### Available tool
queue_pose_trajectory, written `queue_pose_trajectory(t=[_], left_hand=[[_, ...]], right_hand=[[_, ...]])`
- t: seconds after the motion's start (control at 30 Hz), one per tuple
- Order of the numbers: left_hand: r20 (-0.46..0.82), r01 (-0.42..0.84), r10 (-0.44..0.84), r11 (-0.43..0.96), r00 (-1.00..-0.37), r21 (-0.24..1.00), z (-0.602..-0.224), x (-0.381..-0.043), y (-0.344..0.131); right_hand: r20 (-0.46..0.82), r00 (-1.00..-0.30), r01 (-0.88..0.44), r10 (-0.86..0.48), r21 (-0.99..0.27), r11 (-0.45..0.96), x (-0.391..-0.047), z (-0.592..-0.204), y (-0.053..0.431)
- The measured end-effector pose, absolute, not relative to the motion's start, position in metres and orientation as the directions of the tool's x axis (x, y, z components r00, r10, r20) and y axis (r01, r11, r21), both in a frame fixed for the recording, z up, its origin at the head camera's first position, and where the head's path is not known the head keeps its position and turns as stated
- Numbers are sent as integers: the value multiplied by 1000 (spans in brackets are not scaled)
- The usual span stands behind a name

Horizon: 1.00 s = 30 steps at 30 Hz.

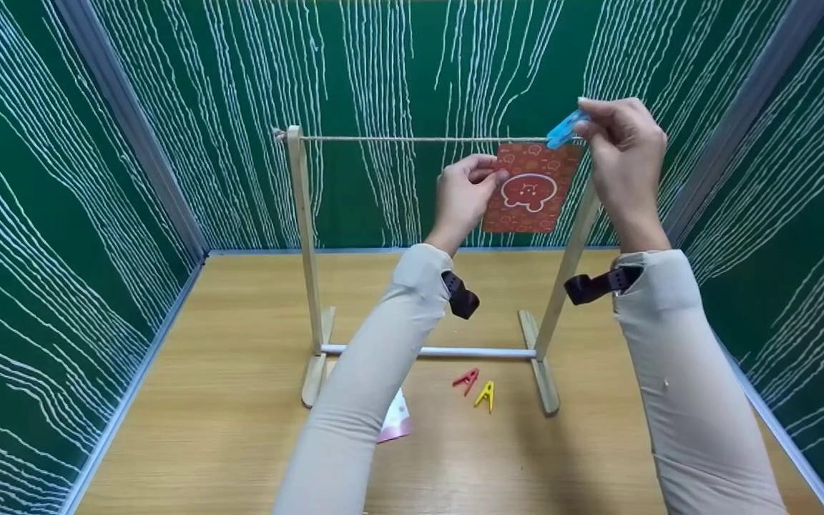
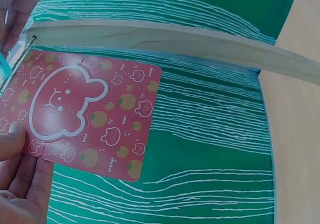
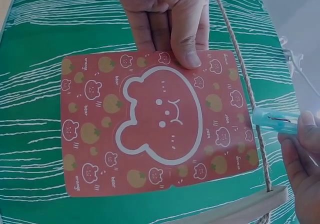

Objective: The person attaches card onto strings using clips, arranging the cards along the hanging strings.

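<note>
My left hand [image 1: 466, 197] pinches the left edge of a red card [image 1: 530, 189] printed with a white-outlined bear face, small bears and oranges. The card hangs upside down with its upper edge along a twine line [image 1: 412, 139]. Between thumb and fingers, my right hand [image 1: 626, 150] pinches a light blue clothespin [image 1: 566, 130]. In the right wrist view, the tip of the clothespin [image 3: 274, 120] crosses the twine at the card's edge, near one corner. From the left wrist, the card [image 2: 95, 109] shows close beside the wooden post [image 2: 150, 38].
The twine spans a wooden stand with left post [image 1: 302, 236], right post [image 1: 566, 275] and a white lower bar [image 1: 480, 352]. On the table [image 1: 240, 443] lie a red clothespin [image 1: 466, 380], a yellow clothespin [image 1: 485, 395] and a pink-and-white card [image 1: 395, 422], partly hidden by my left sleeve.
</note>
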<state>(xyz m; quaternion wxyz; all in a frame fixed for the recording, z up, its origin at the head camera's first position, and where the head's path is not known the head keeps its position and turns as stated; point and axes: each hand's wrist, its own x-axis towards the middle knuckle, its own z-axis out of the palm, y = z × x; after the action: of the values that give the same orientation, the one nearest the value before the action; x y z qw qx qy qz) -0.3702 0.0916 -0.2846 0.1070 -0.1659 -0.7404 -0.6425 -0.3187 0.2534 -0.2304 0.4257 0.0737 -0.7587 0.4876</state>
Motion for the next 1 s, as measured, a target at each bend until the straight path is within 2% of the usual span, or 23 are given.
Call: queue_pose_trajectory(t=[0.5, 1.0], left_hand=[[370, 382, 111, 116, -922, 917, -283, -367, 95], [375, 383, 138, 43, -917, 923, -290, -369, 96]], right_hand=[[714, -654, -485, 249, -648, 587, -318, -231, 251], [728, -660, -469, 187, -594, 654, -317, -234, 248]])
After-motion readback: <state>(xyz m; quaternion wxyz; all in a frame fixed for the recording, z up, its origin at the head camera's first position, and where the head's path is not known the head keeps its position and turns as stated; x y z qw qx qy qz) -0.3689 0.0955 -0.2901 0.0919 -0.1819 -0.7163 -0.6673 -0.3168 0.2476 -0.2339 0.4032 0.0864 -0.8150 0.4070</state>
